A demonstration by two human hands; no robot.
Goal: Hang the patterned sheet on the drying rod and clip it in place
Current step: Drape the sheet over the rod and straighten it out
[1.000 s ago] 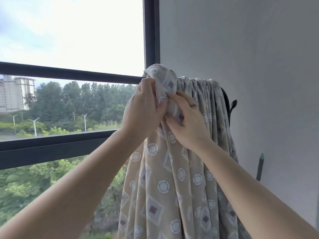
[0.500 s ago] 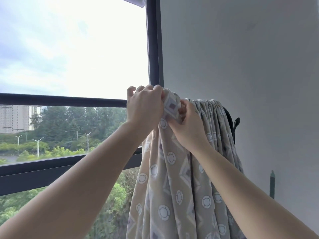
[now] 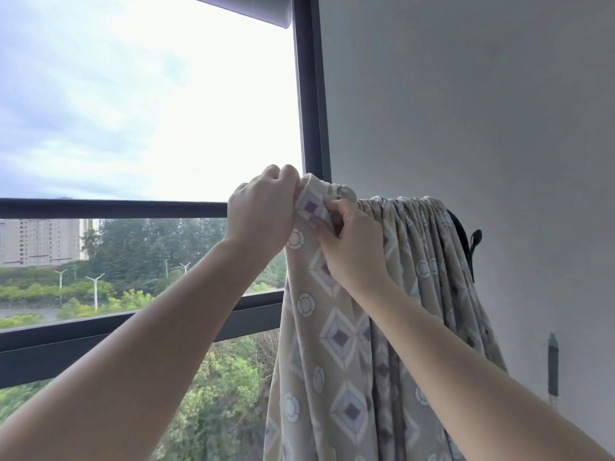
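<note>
The patterned sheet [image 3: 336, 341], beige with white rings and grey diamonds, hangs bunched in folds over a rod that the cloth hides. My left hand [image 3: 263, 217] grips the sheet's top left corner from the window side. My right hand [image 3: 352, 244] pinches the same corner from the right, thumb pressed on the fabric. The two hands touch at the sheet's upper edge. No clip shows in either hand.
A dark window frame [image 3: 312, 104] stands just behind the hands, with a horizontal bar [image 3: 109, 207] to the left. A grey wall [image 3: 482, 111] fills the right side. A black hook or strap [image 3: 474, 241] pokes out at the sheet's right end.
The camera has tilted up, so hands and sheet sit lower in view. My left hand has shifted from the front of the corner to grip over its top; the right stays pinching.
</note>
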